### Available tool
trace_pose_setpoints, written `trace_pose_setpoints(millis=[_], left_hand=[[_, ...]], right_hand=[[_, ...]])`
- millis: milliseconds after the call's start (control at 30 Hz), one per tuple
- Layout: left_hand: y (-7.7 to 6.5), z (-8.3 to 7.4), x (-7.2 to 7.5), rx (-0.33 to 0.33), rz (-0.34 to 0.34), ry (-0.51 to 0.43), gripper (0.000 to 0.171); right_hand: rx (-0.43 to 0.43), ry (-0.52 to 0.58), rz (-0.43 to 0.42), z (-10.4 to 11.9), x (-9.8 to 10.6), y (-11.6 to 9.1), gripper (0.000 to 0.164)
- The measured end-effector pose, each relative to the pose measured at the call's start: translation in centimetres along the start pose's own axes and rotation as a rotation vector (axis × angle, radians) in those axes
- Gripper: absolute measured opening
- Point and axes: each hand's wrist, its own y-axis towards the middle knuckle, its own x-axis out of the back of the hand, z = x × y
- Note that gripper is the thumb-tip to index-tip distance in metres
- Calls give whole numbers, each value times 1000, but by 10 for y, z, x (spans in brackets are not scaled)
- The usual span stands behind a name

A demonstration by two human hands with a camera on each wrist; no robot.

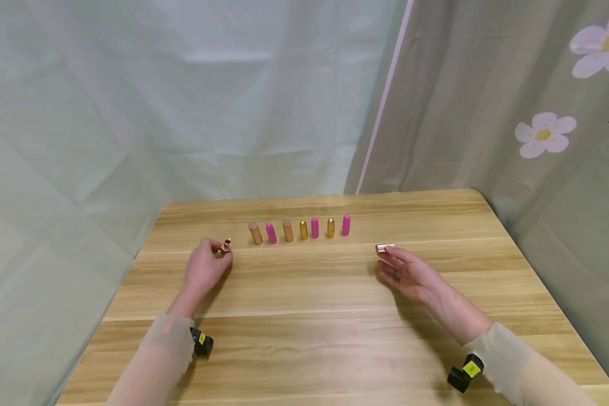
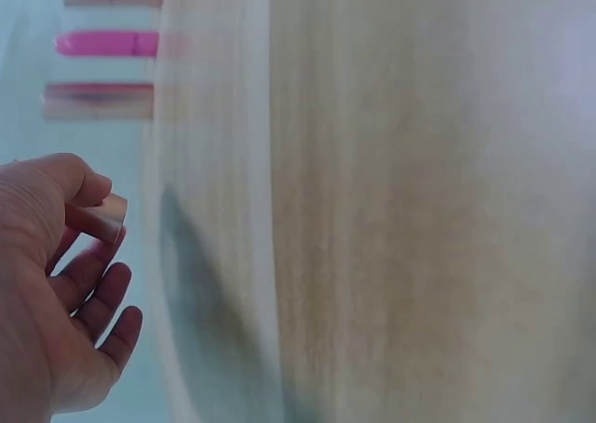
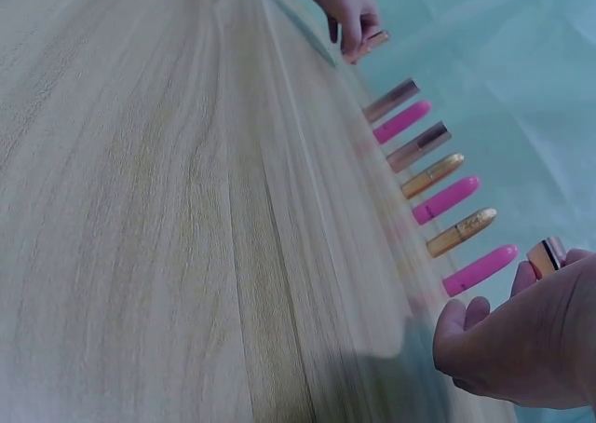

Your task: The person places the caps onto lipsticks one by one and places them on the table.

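My left hand [image 1: 206, 269] pinches a shiny rose-gold lipstick base [image 1: 226, 246] between thumb and fingers, just left of the row on the table. Its narrow collar points up, uncovered; in the left wrist view only one end of the lipstick base [image 2: 114, 216] shows past the fingers. Off to the right of the row, my right hand [image 1: 411, 277] grips a rose-gold lipstick cap [image 1: 384, 248] by one end, thumb on top, the cap lying sideways above the table. The other fingers of this hand are loosely bent below it.
Several lipsticks stand upright in a row near the table's back: copper tubes [image 1: 287, 230], slim pink ones [image 1: 314, 228] and gold ones [image 1: 331, 228]. They stand between my hands on the wood-grain table [image 1: 304, 338]. Pale curtains [image 1: 264, 113] hang behind and beside it.
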Motion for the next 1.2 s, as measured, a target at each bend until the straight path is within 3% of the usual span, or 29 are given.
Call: trace_pose_setpoints(millis=[233,500,633,867,1200], left_hand=[[-19,-33,-3,-170,-5,-16,24],[-35,-88,-16,-463,-12,53,20],[-41,-113,-26,-567,-2,100,17],[-50,-143,-44,-645,43,144,19],[-53,-157,-57,-662,69,107,20]], right_hand=[[19,-25,16,0,-3,-1,20],[39,-61,38,-5,-18,1,18],[51,-82,67,-11,-31,4,17],[50,-94,83,-25,-54,11,9],[58,-122,79,-36,-66,16,10]])
